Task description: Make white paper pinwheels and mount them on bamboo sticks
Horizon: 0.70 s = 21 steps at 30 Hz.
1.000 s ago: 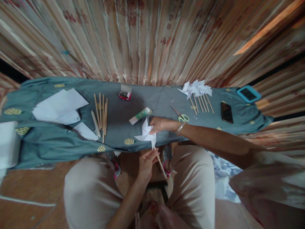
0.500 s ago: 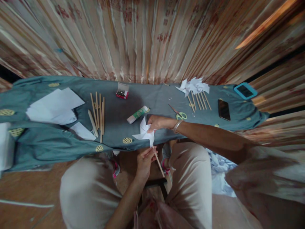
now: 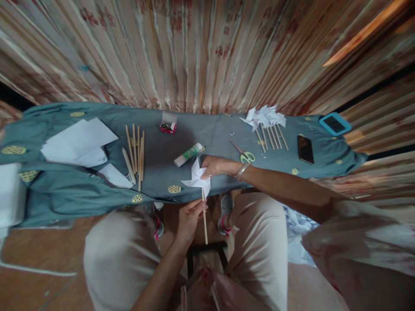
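A pleated, printed curtain point(image 3: 188, 56) hangs behind a blue-green cloth point(image 3: 209, 126) with yellow pineapple motifs, a dark phone point(image 3: 305, 149) lying near a blue-framed device point(image 3: 335, 124) at right and a white box point(image 3: 11, 194) at far left, above a pale cord point(image 3: 42, 271).

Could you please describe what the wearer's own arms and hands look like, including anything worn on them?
Both the left hand and the right hand are ungloved, and both forearms are bare. A silvery bracelet circles the right wrist. A loose, muted pinkish-grey sleeve covers the right upper arm; the left sleeve cannot be made out.
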Motion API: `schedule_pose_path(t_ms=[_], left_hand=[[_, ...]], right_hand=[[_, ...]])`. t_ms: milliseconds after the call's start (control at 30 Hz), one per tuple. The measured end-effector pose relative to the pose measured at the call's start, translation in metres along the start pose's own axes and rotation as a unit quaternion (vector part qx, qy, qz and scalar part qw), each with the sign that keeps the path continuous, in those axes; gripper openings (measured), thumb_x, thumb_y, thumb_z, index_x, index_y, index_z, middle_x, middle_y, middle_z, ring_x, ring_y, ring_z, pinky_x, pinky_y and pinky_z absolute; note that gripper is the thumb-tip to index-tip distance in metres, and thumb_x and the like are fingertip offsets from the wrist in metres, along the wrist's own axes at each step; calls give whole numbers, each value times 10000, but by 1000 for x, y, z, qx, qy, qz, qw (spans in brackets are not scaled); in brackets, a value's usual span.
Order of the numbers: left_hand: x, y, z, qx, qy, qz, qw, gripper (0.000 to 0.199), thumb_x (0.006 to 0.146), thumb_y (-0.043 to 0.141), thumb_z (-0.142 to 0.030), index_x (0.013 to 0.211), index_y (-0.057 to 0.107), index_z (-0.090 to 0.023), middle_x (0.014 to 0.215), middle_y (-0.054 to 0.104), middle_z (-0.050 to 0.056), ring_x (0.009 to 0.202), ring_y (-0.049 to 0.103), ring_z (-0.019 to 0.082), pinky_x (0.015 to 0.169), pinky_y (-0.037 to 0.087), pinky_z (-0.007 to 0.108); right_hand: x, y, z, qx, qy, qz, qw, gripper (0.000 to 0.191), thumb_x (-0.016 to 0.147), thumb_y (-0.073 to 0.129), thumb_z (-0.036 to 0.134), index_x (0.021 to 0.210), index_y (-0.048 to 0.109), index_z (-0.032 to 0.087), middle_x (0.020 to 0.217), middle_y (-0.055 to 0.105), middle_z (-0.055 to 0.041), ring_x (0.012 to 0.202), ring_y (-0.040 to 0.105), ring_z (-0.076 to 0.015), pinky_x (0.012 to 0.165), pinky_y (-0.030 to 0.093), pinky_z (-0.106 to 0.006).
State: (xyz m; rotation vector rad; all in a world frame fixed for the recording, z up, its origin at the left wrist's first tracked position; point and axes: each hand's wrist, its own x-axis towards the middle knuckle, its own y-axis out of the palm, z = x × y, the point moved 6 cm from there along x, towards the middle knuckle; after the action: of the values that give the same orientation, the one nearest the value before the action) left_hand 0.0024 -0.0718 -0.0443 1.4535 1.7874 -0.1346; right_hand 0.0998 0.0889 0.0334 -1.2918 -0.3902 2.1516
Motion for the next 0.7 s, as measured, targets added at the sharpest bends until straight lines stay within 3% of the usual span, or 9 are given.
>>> schedule_pose_path(t_ms=[233,467,700], left_hand=[[-3,6,0,-22,-2,-2,1000,376,438,926,-329,750,807,-157,724,758,90,649,646,145,643,485,247],[-3,12,-7,-18,5,-1,1000,380,419,919,-346,723,800,-153,693,748,77,621,631,126,638,490,234],[1,18,-18,0,18,10,1000,390,415,922,-369,719,795,-160,697,751,67,609,641,124,633,499,234]], right_hand=[[3,3,-8,73,-2,-12,997,130,645,768,148,606,648,114,565,565,36,560,505,-92,557,409,-199],[-10,1,-23,194,-35,-27,980,144,705,776,253,758,726,129,617,638,27,585,548,-73,583,430,-171],[-14,-2,-40,368,-47,-53,927,221,648,868,325,788,768,186,760,755,7,709,657,-90,671,470,-171]])
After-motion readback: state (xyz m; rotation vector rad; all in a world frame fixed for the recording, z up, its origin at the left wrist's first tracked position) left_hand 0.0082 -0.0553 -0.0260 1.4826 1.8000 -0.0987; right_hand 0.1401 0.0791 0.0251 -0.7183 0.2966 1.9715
